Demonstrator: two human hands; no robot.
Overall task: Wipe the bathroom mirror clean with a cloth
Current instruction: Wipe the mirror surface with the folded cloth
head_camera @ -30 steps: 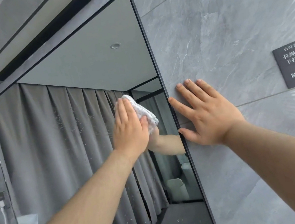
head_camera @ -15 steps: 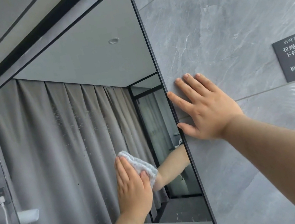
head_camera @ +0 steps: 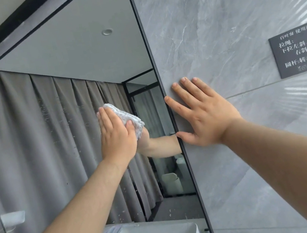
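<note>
— Under the left hand (head_camera: 116,136), what is that pale lump?

— That is the cloth (head_camera: 126,118), white and bunched. It sits between the palm and the mirror (head_camera: 65,131), and a fold pokes out past the fingertips and beside the thumb, towards the mirror's right edge.

— Are the fingers (head_camera: 106,120) gripping it?

— No, they lie nearly straight and close together, flat on the cloth, pressing it to the glass; the thumb rests on its right side. Small specks dot the glass to the left of those fingers and below them.

— And the right hand (head_camera: 205,115)?

— Spread wide and holding nothing, palm flat on the grey tile wall (head_camera: 214,24). Its thumb and forefinger tips touch the mirror's dark frame (head_camera: 182,148).

— Anything written?

— Right of that hand, well apart, a dark sign (head_camera: 299,48) bears white Chinese writing: 拉绳, 下拉左斜, 右斜, 圆杆:转动调节. The top line is too blurred for me.
</note>
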